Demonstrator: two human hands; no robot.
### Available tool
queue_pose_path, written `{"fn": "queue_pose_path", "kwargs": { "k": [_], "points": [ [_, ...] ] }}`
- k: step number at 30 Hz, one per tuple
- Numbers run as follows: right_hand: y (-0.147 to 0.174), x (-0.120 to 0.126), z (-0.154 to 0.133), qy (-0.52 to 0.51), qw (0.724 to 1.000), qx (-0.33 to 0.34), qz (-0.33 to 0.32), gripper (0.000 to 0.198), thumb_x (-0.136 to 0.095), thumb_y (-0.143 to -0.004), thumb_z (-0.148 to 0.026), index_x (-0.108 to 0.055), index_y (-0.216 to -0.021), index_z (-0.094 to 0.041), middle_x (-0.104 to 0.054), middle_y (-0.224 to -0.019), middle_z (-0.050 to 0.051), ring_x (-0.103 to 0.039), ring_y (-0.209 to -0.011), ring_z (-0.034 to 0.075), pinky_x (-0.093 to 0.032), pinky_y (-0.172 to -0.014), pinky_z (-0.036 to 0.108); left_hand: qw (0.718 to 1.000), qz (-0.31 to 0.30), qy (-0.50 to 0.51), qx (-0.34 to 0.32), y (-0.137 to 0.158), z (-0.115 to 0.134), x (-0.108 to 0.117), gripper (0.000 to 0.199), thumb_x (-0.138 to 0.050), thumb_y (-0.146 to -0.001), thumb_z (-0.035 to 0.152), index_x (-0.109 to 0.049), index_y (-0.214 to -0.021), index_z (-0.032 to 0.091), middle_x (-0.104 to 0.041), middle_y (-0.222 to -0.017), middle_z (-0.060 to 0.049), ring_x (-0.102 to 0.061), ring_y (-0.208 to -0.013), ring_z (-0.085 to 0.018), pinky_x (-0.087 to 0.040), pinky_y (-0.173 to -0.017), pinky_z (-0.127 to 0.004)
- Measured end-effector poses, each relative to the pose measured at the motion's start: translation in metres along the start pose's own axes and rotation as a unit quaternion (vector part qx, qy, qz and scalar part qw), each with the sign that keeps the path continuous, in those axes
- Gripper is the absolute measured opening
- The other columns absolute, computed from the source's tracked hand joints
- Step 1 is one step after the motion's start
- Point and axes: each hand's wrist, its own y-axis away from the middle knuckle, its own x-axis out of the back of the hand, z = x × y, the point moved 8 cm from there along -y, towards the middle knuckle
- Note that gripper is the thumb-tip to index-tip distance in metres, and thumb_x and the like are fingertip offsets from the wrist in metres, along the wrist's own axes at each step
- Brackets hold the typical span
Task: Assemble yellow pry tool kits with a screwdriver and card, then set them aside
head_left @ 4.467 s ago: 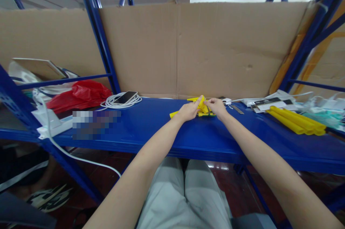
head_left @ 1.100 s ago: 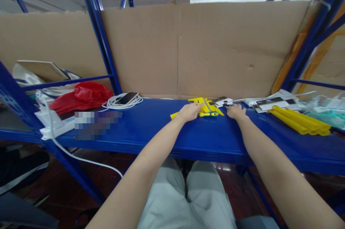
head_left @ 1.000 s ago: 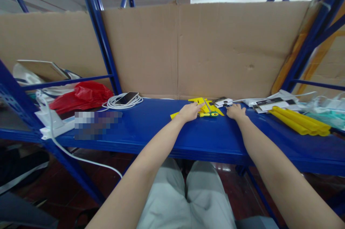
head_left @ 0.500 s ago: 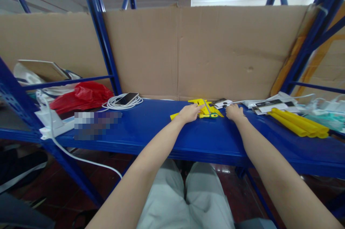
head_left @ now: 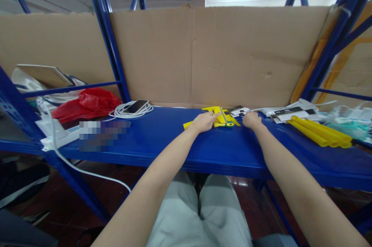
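Over a yellow plastic piece (head_left: 207, 109) on the blue shelf, my left hand (head_left: 204, 121) is closed, its fingers resting on and gripping it. Part of the yellow shape shows on both sides of the hand. Just right of those fingers lies a screwdriver with a green-and-yellow handle (head_left: 228, 124), against the yellow plastic. My right hand (head_left: 252, 120) is closed low over the shelf, to the right of the screwdriver. What its fingers hold, if anything, is hidden. Beside its fingertips lies a black-and-white card packet (head_left: 238, 111).
Several yellow tubes (head_left: 319, 132) lie at the right, near white packets (head_left: 293, 113). A phone (head_left: 136, 106) rests on a coiled white cable (head_left: 116, 112) at left, by a red plastic bag (head_left: 91, 103). Cardboard (head_left: 232, 53) walls the back; blue posts (head_left: 107, 33) flank it.
The view shifts very slightly. My right hand has turned a little, its fingers tucked in more. My left hand stays on the yellow plastic piece.
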Motion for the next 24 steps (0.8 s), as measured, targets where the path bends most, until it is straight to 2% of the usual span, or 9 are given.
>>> {"fn": "queue_pose_path", "kwargs": {
  "k": [2, 5, 8, 12, 15, 18, 24],
  "points": [
    [0.0, 0.007, -0.005, -0.03, 0.999, 0.015, 0.023, 0.04, -0.047, -0.086, -0.017, -0.063, -0.122, -0.009, -0.056, -0.13, 0.023, -0.051, -0.124, 0.032, -0.044, -0.097, 0.042, 1.0, -0.001, 0.0, -0.003, 0.0, 0.001, 0.0, 0.051, -0.038, -0.096, 0.018, -0.041, -0.147, 0.023, -0.062, -0.125, -0.013, -0.062, -0.112, -0.022, -0.05, -0.092, -0.032],
    [-0.001, 0.017, -0.02, -0.113, 0.99, 0.069, 0.051, 0.03, -0.046, -0.085, -0.015, -0.071, -0.101, -0.01, -0.067, -0.112, 0.019, -0.06, -0.11, 0.028, -0.047, -0.091, 0.036, 1.0, -0.003, 0.0, -0.009, 0.0, 0.003, 0.0, 0.051, -0.039, -0.096, 0.018, -0.042, -0.147, 0.023, -0.062, -0.124, -0.013, -0.061, -0.115, -0.023, -0.05, -0.092, -0.032],
    [0.001, 0.027, -0.04, -0.234, 0.96, 0.14, 0.07, 0.022, -0.047, -0.084, -0.016, -0.07, -0.084, -0.013, -0.071, -0.092, 0.012, -0.065, -0.091, 0.023, -0.049, -0.084, 0.032, 1.0, -0.001, 0.0, -0.014, 0.0, 0.004, 0.001, 0.049, -0.039, -0.097, 0.02, -0.043, -0.145, 0.025, -0.063, -0.12, -0.013, -0.061, -0.112, -0.023, -0.05, -0.091, -0.032],
    [0.011, 0.035, -0.062, -0.335, 0.915, 0.206, 0.091, 0.015, -0.05, -0.081, -0.018, -0.064, -0.075, -0.017, -0.069, -0.086, 0.008, -0.063, -0.084, 0.02, -0.048, -0.082, 0.032, 1.0, -0.006, -0.006, -0.023, 0.001, 0.007, 0.002, 0.046, -0.038, -0.097, 0.022, -0.048, -0.142, 0.026, -0.064, -0.116, -0.012, -0.062, -0.11, -0.023, -0.05, -0.089, -0.032],
    [0.018, 0.035, -0.077, -0.337, 0.903, 0.244, 0.102, 0.012, -0.051, -0.081, -0.018, -0.061, -0.074, -0.018, -0.066, -0.087, 0.007, -0.06, -0.088, 0.02, -0.046, -0.087, 0.033, 0.999, -0.015, -0.014, -0.036, 0.001, 0.01, 0.001, 0.048, -0.037, -0.097, 0.021, -0.046, -0.143, 0.026, -0.063, -0.116, -0.012, -0.061, -0.111, -0.023, -0.049, -0.089, -0.032],
    [0.019, 0.032, -0.084, -0.3, 0.909, 0.265, 0.118, 0.011, -0.051, -0.08, -0.019, -0.06, -0.074, -0.019, -0.063, -0.088, 0.007, -0.057, -0.096, 0.021, -0.042, -0.094, 0.037, 0.999, -0.015, -0.018, -0.05, 0.001, 0.014, 0.002, 0.049, -0.037, -0.096, 0.019, -0.044, -0.145, 0.026, -0.063, -0.117, -0.012, -0.06, -0.112, -0.024, -0.049, -0.091, -0.033],
    [0.016, 0.028, -0.081, -0.239, 0.929, 0.248, 0.134, 0.014, -0.05, -0.083, -0.021, -0.063, -0.081, -0.019, -0.061, -0.096, 0.011, -0.052, -0.107, 0.026, -0.035, -0.1, 0.042, 0.998, -0.01, -0.021, -0.06, 0.0, 0.017, 0.003, 0.05, -0.04, -0.095, 0.018, -0.045, -0.144, 0.025, -0.064, -0.113, -0.012, -0.061, -0.108, -0.024, -0.05, -0.088, -0.033]
  ]
}}
